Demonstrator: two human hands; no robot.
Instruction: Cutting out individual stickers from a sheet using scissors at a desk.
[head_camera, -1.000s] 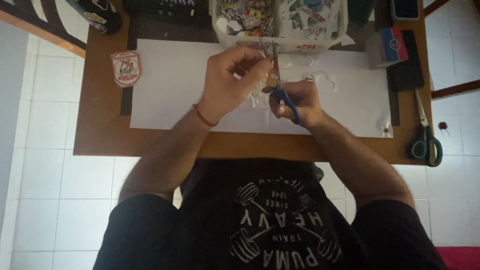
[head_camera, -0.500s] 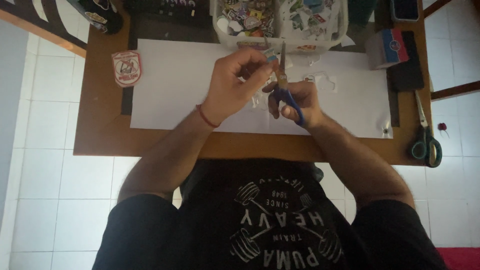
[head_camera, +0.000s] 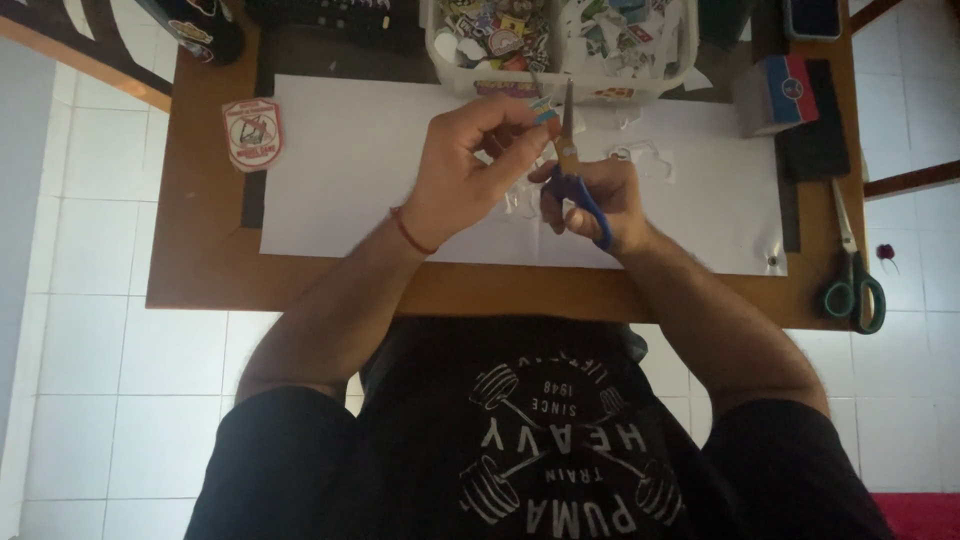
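Observation:
My right hand (head_camera: 598, 195) grips blue-handled scissors (head_camera: 570, 150), blades pointing away from me. My left hand (head_camera: 468, 160) pinches a small coloured sticker piece (head_camera: 545, 113) right at the blades. Both hands hover over a large white paper sheet (head_camera: 340, 170) spread on the brown wooden table (head_camera: 200, 240). Small white paper scraps (head_camera: 645, 158) lie on the sheet beyond my right hand.
A white tray (head_camera: 560, 82) full of stickers and cut paper stands at the far edge. A shield-shaped sticker (head_camera: 252, 132) lies left. Green-handled scissors (head_camera: 852, 270) lie at the right, near a small blue-red box (head_camera: 775, 92) and a dark flat object (head_camera: 815, 140).
The scissors have turned more upright and shifted slightly away from me. My left hand has kept the sticker piece at the blades and moved a little with it.

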